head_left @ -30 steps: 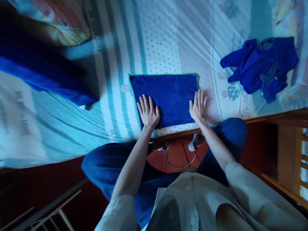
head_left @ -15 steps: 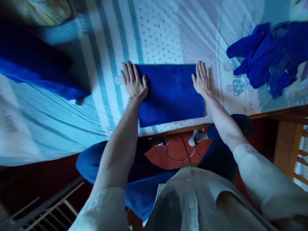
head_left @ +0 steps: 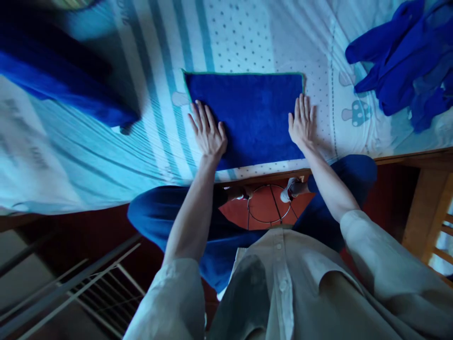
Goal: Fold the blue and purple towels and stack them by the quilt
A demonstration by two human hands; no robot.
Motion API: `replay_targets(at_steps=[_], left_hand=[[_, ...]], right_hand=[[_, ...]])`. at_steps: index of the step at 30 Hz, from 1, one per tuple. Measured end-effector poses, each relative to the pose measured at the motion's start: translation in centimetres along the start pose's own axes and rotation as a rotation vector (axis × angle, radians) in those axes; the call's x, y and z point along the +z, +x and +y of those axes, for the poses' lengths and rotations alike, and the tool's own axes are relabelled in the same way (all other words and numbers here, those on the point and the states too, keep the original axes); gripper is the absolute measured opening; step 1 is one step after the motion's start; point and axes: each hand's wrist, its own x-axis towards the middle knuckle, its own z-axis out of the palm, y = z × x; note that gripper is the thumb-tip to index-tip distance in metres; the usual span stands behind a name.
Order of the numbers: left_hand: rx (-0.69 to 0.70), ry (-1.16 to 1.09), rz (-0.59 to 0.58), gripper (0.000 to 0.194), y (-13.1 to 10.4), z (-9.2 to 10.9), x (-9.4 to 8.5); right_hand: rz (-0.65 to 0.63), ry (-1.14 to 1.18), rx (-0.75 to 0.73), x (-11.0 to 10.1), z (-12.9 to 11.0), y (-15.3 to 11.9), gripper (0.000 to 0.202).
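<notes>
A blue cloth [head_left: 256,118] with a green edge lies flat, roughly rectangular, on the patterned bed sheet [head_left: 240,42] in front of me. My left hand [head_left: 208,130] rests palm down over the cloth's left edge, fingers stretched out. Over the right edge lies my right hand [head_left: 302,123], also flat, with its fingers pointing away from me. Both palms touch the cloth without gripping it. The cloth's far corners show beyond my fingertips; parts of its side edges are hidden under my hands.
A crumpled heap of blue cloths [head_left: 399,61] lies at the right. On the left is a long blue bundle [head_left: 67,85]. The bed's wooden edge [head_left: 269,177] runs before my knees. A white metal rack [head_left: 102,278] stands low left, and a wire ring [head_left: 271,203] is below on the red floor.
Both hands have slid back along the cloth toward me, from its far corners to partway down its sides. The cloth still lies flat. The view has shifted slightly.
</notes>
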Motion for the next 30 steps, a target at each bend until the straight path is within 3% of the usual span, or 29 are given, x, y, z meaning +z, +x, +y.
replay_targets(at_steps=[4,7,9,14,25,30], left_hand=[[0.034,-0.045,-0.025,0.067,-2.5,4.5,4.1],[0.028,-0.051,-0.044,0.066,-5.3,5.7,5.4],[-0.003,-0.029,-0.035,0.068,-6.7,4.7,4.6],[-0.085,0.008,0.019,0.071,-8.1,1.3,2.1],[-0.178,0.119,0.119,0.069,-11.9,-1.4,2.0],[-0.271,-0.019,0.151,0.069,-12.6,-1.9,2.0]], right_hand=[[-0.082,0.061,-0.132,2.2,-6.3,-3.5,0.059],[-0.2,0.092,-0.218,3.6,-8.8,-6.4,0.059],[-0.223,0.093,-0.189,3.2,-7.6,-7.5,0.062],[-0.147,0.048,-0.068,0.6,-1.7,-8.5,0.066],[-0.099,0.0,-0.087,0.2,4.2,-10.9,0.064],[-0.1,0.149,-0.02,-0.6,6.9,-11.8,0.06]])
